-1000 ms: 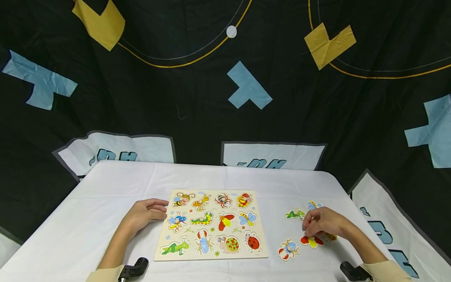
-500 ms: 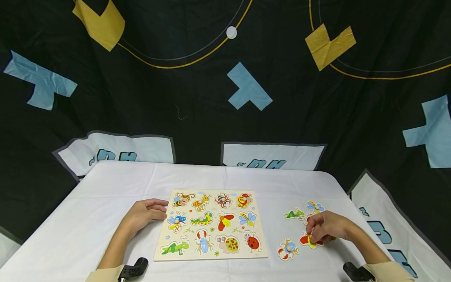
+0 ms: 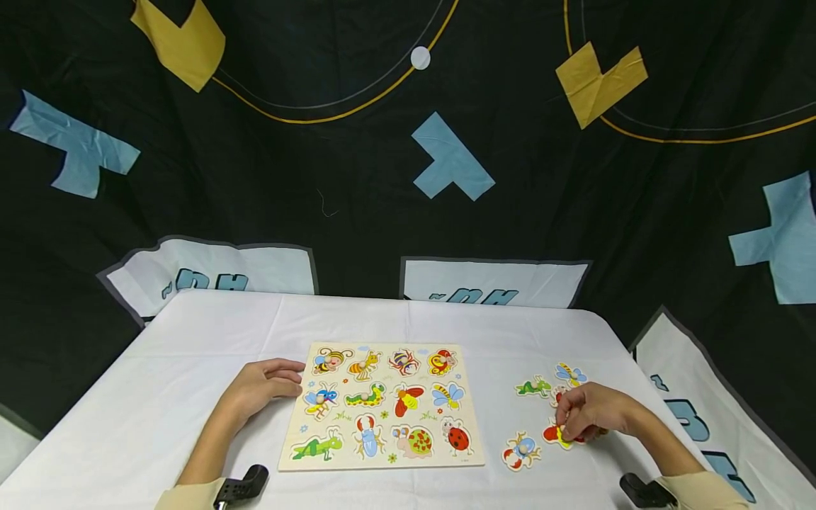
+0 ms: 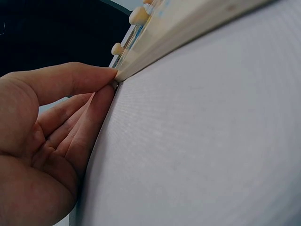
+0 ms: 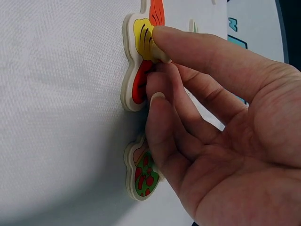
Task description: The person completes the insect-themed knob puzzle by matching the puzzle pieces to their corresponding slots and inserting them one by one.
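A wooden insect peg puzzle board point(image 3: 376, 465) lies flat on the white table. My left hand point(image 3: 258, 388) rests beside it, fingers extended, with thumb and fingertip touching the board's left edge. Wooden knobs point(image 4: 139, 16) stand up from the board in the left wrist view. To the right of the board, my right hand point(image 3: 596, 411) pinches the knob of a red and yellow winged-insect puzzle piece point(image 5: 139, 84) between thumb and fingers. Below that piece in the right wrist view is a snail puzzle piece point(image 5: 145, 176), partly covered by my fingers.
Loose around my right hand lie a green insect piece point(image 3: 533, 387), a blue-winged insect piece point(image 3: 570, 373) and a blue beetle piece point(image 3: 523, 450). Another red piece is mostly hidden behind the hand. A black cloth backdrop point(image 3: 357, 191) hangs behind the table.
My right hand has moved slightly right and toward me, onto the knob of the red and yellow insect piece. The left hand and board have stayed in place.
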Tool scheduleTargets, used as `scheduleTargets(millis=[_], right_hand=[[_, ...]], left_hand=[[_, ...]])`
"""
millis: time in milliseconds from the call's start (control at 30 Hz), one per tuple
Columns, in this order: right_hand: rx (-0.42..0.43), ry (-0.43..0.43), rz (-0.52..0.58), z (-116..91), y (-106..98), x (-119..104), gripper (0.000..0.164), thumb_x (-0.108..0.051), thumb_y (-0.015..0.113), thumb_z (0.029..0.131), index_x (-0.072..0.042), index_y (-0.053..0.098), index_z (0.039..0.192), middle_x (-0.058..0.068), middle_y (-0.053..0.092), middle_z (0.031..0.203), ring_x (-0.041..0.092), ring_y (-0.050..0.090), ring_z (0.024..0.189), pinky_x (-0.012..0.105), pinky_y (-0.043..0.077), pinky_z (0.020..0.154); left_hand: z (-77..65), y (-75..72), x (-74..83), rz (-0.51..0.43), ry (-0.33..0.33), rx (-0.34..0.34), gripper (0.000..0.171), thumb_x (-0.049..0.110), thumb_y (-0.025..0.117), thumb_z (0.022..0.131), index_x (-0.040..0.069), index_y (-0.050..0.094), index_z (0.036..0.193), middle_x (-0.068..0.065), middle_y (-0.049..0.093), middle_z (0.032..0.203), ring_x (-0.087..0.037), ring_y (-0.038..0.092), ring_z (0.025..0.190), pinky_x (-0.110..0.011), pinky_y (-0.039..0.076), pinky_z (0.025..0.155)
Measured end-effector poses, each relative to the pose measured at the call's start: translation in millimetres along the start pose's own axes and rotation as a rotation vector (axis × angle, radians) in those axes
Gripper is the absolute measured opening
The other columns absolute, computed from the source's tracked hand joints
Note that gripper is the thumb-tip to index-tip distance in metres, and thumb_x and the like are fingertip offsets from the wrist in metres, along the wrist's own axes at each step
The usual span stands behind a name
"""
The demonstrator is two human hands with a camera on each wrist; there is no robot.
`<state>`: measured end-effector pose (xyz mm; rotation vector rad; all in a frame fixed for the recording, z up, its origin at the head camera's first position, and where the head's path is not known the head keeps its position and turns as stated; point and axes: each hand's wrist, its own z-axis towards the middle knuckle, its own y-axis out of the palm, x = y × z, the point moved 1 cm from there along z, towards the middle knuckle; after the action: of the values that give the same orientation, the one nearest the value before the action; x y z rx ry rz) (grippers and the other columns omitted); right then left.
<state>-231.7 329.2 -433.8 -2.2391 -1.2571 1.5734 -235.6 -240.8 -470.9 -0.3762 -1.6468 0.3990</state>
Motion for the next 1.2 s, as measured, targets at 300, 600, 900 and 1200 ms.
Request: scheduleTargets(millis=[300, 600, 900, 1200], right_hand=[[0.005, 0.011, 0.001, -1, 1, -1, 0.02, -0.012, 0.078, 0.072, -0.003, 0.068, 0.087, 0.002, 0.064, 0.069, 0.013, 0.051, 0.055, 0.025, 0.036, 0.049], [-0.007, 0.006, -0.005, 1, 0, -2, 0.02, -0.012, 0.078, 0.072, -0.003, 0.067, 0.086, 0.002, 0.064, 0.07, 0.012, 0.051, 0.055, 0.025, 0.036, 0.049], [-0.043, -0.031, 0.01, 3, -1, -9, 0.02, -0.009, 0.077, 0.072, 0.0, 0.066, 0.085, 0.005, 0.066, 0.074, 0.014, 0.052, 0.059, 0.028, 0.042, 0.053], [-0.042, -0.068, -0.003, 9, 0, -20, 0.019, -0.008, 0.076, 0.073, 0.0, 0.066, 0.088, 0.006, 0.066, 0.074, 0.016, 0.053, 0.06, 0.03, 0.044, 0.056]], left_hand=[[-0.1, 0.5, 0.4, -0.002, -0.013, 0.008, 0.052, 0.016, 0.081, 0.07, 0.007, 0.065, 0.119, -0.003, 0.071, 0.096, -0.011, 0.065, 0.086, -0.027, 0.043, 0.081], [-0.8, 0.3, 1.8, -0.007, -0.003, 0.006, 0.052, 0.016, 0.08, 0.07, 0.006, 0.065, 0.119, -0.004, 0.071, 0.095, -0.012, 0.066, 0.085, -0.023, 0.044, 0.078], [-1.0, 0.6, 1.5, -0.019, -0.006, 0.008, 0.052, 0.015, 0.081, 0.07, 0.006, 0.065, 0.118, -0.004, 0.071, 0.094, -0.012, 0.064, 0.086, -0.023, 0.045, 0.076], [0.4, 1.1, 0.1, -0.017, -0.009, 0.011, 0.052, 0.016, 0.081, 0.069, 0.006, 0.065, 0.118, -0.004, 0.071, 0.094, -0.012, 0.064, 0.086, -0.024, 0.045, 0.077]])
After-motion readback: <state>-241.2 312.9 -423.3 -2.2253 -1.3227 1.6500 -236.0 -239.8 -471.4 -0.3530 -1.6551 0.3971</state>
